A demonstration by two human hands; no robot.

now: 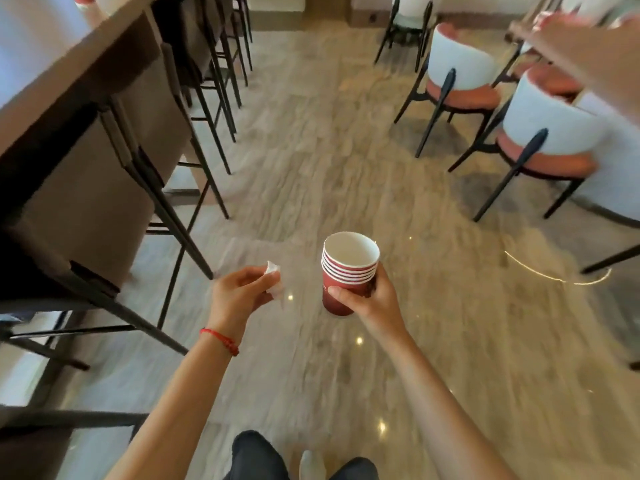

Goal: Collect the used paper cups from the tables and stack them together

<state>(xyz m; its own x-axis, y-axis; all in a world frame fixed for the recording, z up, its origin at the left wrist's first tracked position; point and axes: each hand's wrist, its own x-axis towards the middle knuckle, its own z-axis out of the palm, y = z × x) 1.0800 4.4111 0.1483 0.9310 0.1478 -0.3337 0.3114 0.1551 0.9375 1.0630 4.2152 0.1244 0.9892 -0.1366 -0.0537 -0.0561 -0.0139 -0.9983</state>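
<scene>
Over the marble floor [346, 150], in the aisle between the high counter [62, 81] and the white-backed chairs [460, 67]: person standing, both arms out in front, one shoe [311, 465] visible below.

Right hand [367, 299]: fingers and thumb wrapped round the lower half of a stack of red paper cups [346, 271]. Stack upright, mouth up, tilted slightly away from the body. Several white rims nested at the top; exact count uncertain. Top cup looks empty inside.

Left hand [242, 292]: just beside the stack, on the counter side, not touching it. Fingers curled, pinching a crumpled white napkin [273, 278]. Red string bracelet [220, 339] on that wrist.

Bar stools [166, 161] line the counter side of the stack. On the chair side, far up in the corner, a second person's arm [588, 53] crosses the view, blurred; what it holds cannot be made out.

Judged step: transit between tables, carrying the collected stack. No loose cup can be made out from here.

Next move, as judged: find the next used cup and nest it into the top of the stack. The left hand is occupied by the napkin, so it must drop or tuck that away first, or pick up the cup with spare fingers. Keep the stack upright in case of dregs.
</scene>
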